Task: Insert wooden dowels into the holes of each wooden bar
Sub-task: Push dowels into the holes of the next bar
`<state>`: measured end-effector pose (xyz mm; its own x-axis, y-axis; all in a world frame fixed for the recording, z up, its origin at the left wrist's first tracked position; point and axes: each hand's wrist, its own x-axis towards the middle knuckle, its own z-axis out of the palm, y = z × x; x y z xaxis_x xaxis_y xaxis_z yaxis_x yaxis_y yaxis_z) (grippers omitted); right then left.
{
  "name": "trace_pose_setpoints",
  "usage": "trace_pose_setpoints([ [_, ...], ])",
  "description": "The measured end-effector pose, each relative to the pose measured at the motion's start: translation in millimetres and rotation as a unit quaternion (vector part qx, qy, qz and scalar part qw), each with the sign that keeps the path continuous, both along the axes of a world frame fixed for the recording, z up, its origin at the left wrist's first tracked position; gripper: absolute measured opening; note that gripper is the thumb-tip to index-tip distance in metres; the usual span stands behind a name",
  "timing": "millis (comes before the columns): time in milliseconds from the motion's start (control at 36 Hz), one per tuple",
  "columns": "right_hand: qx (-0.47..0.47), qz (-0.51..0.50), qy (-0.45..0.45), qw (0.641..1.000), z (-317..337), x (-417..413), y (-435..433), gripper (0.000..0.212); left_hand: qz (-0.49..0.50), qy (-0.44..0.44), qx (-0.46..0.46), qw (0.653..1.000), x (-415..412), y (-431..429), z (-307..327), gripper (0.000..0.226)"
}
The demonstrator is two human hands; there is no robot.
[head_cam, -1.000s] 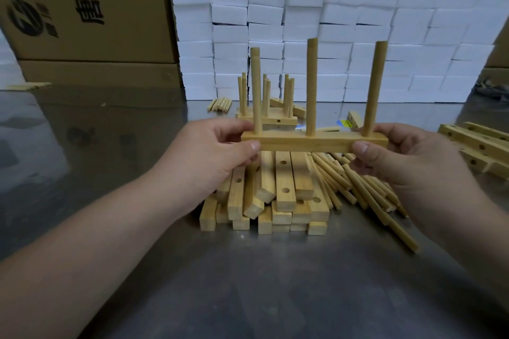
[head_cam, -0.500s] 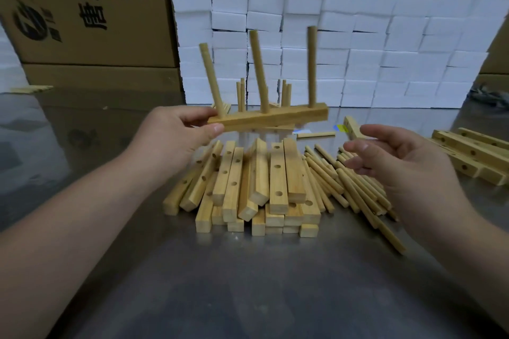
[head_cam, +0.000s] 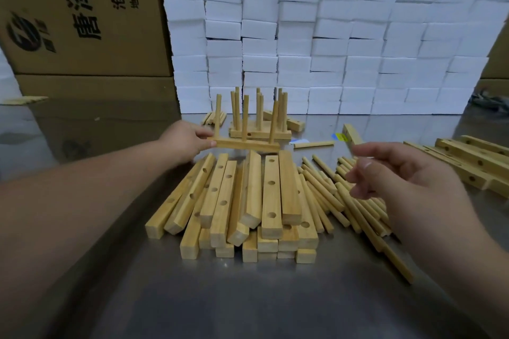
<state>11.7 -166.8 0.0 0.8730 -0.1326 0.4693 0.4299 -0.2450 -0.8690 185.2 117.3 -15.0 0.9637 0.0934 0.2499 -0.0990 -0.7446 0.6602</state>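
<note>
Carrying the filled bar (head_cam: 246, 145), three dowels (head_cam: 244, 118) upright, the left hand (head_cam: 184, 140) alone now pinches its left end, just before the finished stack (head_cam: 259, 134) beyond the unfilled bars (head_cam: 271, 192). The right hand (head_cam: 399, 176) has let go, loosely curled and empty over the loose dowels (head_cam: 322, 187); one bar looks done.

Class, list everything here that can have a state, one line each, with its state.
Dowelled bar, lifted, three dowels upright in it.
Left hand, pinches that bar's end.
Right hand, relaxed, holds nothing.
Finished bars, behind, dowels upright.
Bar pile, heaped, visible holes empty.
Loose dowels, lying flat, not inserted.
</note>
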Motion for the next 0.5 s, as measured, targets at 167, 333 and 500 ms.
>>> trace_pose_setpoints([
  [167,-0.009,0.015,0.008,1.000,-5,2,1,0.013,0.003,0.001,0.034,0.999,38,-6,-13,0.038],
  [333,-0.030,0.027,0.012,0.999,-6,3,0,0.023,-0.011,-0.002,0.076,0.997,69,-17,-17,0.040],
  [500,-0.069,0.037,-0.011,0.997,-12,7,-4,0.021,-0.023,0.003,0.086,0.996,83,-22,-17,0.050],
])
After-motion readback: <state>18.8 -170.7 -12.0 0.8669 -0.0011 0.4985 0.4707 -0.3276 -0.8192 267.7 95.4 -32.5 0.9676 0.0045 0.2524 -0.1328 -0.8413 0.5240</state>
